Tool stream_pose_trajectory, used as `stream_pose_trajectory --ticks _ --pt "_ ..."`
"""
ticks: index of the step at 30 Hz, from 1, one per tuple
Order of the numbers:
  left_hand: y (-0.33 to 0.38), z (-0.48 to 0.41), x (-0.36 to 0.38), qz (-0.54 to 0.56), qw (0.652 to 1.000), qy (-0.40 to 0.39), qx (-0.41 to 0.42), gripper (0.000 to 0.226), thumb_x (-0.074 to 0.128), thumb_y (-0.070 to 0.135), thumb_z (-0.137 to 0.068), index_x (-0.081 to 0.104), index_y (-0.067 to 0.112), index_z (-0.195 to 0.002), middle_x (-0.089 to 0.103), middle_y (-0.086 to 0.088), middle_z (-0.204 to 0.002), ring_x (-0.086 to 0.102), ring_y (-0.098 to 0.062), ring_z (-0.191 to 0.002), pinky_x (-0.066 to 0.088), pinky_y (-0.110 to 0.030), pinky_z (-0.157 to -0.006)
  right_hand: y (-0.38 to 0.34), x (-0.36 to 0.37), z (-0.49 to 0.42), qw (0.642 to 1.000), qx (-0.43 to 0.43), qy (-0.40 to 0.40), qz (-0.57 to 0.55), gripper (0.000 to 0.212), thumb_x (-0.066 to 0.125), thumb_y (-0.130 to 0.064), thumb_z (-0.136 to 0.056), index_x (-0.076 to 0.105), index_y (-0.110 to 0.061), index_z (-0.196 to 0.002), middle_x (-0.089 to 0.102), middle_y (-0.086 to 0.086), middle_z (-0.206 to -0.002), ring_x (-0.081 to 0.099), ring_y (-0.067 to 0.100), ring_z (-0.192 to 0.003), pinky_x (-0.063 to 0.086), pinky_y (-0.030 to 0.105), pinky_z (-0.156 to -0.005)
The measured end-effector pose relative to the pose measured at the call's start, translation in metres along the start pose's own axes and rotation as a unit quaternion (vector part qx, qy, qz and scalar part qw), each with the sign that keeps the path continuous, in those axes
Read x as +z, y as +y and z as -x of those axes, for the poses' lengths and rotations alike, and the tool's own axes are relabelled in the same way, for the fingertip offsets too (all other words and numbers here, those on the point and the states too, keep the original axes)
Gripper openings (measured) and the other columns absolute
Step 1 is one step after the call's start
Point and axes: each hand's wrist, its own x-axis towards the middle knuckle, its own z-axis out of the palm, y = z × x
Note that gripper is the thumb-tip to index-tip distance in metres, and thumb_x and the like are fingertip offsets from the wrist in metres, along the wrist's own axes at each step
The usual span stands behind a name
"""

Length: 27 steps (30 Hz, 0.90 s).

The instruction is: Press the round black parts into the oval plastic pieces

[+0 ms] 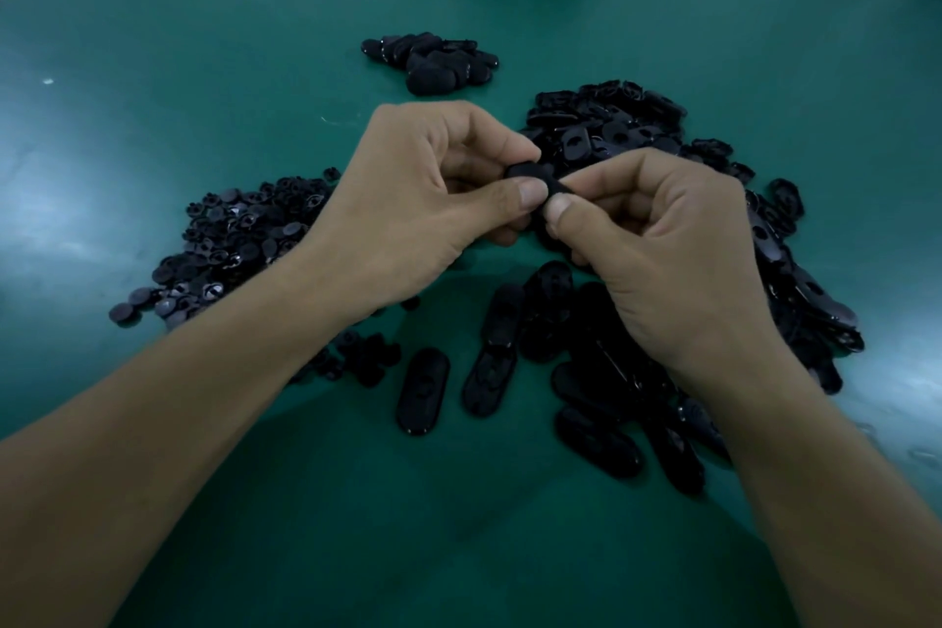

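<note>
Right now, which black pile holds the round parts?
The round-part pile beside the left hand, on the left: small discs. The oval pile beyond the right hand holds long slotted pieces instead.

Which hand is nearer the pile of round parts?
Left. The left hand borders the pile of round parts; the right hand is farther, over the oval pieces.

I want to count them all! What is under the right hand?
Black oval plastic pieces lie on the green table below the right hand. Hand and wrist cover part of that heap, so no full count.
</note>
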Motion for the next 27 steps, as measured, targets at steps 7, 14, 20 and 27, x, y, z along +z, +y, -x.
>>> stream_pose_trajectory --ticks 7,14,20,27 --pt "0.003 0.001 0.003 -0.025 1.0 0.009 0.01 0.014 0.077 0.006 -0.084 0.068 0.015 -0.091 0.075 -0.004 -0.075 0.073 -0.016 -0.066 0.06 -0.025 -0.065 0.0 0.001 0.0 1.0 0.022 0.019 -0.007 0.01 0.076 -0.015 -0.082 0.068 -0.02 -0.078 0.072 0.004 -0.073 0.067 0.024 -0.065 0.056 0.036 -0.058" --pt "0.003 0.002 0.0 -0.122 0.992 0.034 0.031 0.014 0.08 0.017 -0.084 0.07 0.024 -0.091 0.075 0.003 -0.076 0.072 -0.013 -0.069 0.062 -0.033 -0.071 0.002 0.001 0.0 1.0 -0.002 0.016 0.006 0.008 0.077 -0.015 -0.085 0.072 -0.022 -0.084 0.073 -0.004 -0.075 0.069 0.011 -0.067 0.057 0.024 -0.061" --pt "0.0 -0.001 -0.006 -0.15 0.987 0.043 0.032 0.011 0.08 0.023 -0.084 0.071 0.025 -0.091 0.075 0.006 -0.076 0.073 -0.01 -0.068 0.062 -0.038 -0.071 0.002 0.003 0.001 0.999 -0.031 0.013 0.01 0.012 0.074 -0.014 -0.088 0.073 -0.026 -0.087 0.074 -0.01 -0.076 0.069 0.005 -0.067 0.055 0.019 -0.063" --pt "-0.005 -0.017 -0.015 -0.084 0.994 0.076 -0.011 0.012 0.08 0.013 -0.084 0.069 0.018 -0.085 0.075 0.002 -0.07 0.072 -0.013 -0.063 0.058 -0.022 -0.062 0.005 0.01 0.008 0.989 -0.076 0.042 0.122 0.023 0.068 -0.017 -0.094 0.071 -0.019 -0.117 0.066 -0.023 -0.084 0.064 -0.007 -0.081 0.049 0.006 -0.072"
